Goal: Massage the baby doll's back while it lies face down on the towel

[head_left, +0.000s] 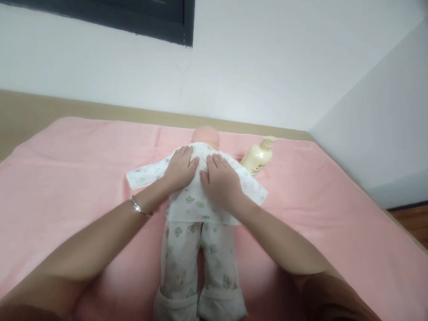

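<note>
A baby doll [205, 135] lies on a pink sheet [93, 174], its bald head at the far end. It wears a white printed top [191, 204] with the sleeves spread out and matching trousers [181, 253] with turned-up cuffs. My left hand [181, 167] rests flat on the left side of the upper part of the top. On the right side, my right hand [222, 180] lies flat too, fingers pointing toward the head. Both thumbs point inward, a small gap between them. Neither hand grips anything. The doll's face is not visible.
Just beyond the doll's right sleeve, a cream pump bottle [258, 157] leans over on the sheet. A white wall [246, 62] with a dark window frame [100, 13] stands behind the wooden edge [148, 110]. Another wall slants along the right.
</note>
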{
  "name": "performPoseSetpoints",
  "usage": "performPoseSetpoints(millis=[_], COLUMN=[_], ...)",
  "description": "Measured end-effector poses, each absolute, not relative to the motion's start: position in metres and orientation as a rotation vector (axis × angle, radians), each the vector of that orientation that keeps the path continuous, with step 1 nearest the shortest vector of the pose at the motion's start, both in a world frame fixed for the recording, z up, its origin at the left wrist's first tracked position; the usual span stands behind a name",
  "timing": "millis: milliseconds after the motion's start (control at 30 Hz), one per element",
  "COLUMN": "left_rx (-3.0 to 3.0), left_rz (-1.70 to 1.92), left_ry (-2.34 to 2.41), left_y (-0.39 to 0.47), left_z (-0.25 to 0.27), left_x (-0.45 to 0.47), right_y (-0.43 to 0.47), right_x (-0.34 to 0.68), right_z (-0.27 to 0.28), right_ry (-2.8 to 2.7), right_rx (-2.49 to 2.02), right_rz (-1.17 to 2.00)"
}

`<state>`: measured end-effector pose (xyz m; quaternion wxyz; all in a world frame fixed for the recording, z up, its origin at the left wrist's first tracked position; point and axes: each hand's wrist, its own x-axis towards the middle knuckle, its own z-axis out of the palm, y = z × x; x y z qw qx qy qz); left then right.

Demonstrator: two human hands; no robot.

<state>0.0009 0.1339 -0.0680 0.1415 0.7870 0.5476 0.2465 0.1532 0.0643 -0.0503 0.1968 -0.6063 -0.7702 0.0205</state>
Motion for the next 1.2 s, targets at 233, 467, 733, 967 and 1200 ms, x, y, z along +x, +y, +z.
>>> performPoseSetpoints(millis=[233, 467, 733, 967, 1200], left_rx=[2.481, 2.214, 2.315, 2.583, 2.392], left_rz=[0.754, 0.647, 0.671, 0.603, 0.672], left_ry=[1.531, 1.535, 1.584, 1.405, 1.461], left_y=[0.096, 0.115, 0.119, 0.098, 0.123], left_z=[-0.061, -0.053, -0.053, -0.052, -0.052], left_x=[0.021, 0.011, 0.01, 0.02, 0.016], right_y=[0.101, 0.075, 0.075, 0.107, 0.081], right_x=[0.176, 0.161, 0.166, 0.177, 0.163], right_z=[-0.041, -0.029, -0.021, -0.038, -0.035], right_ry=[-2.106, -2.267, -2.286, -2.226, -2.252], right_rx=[-1.81, -1.874, -1.886, -1.808, -1.751], right_rz=[0.262, -0.061, 0.056, 0.15, -0.063])
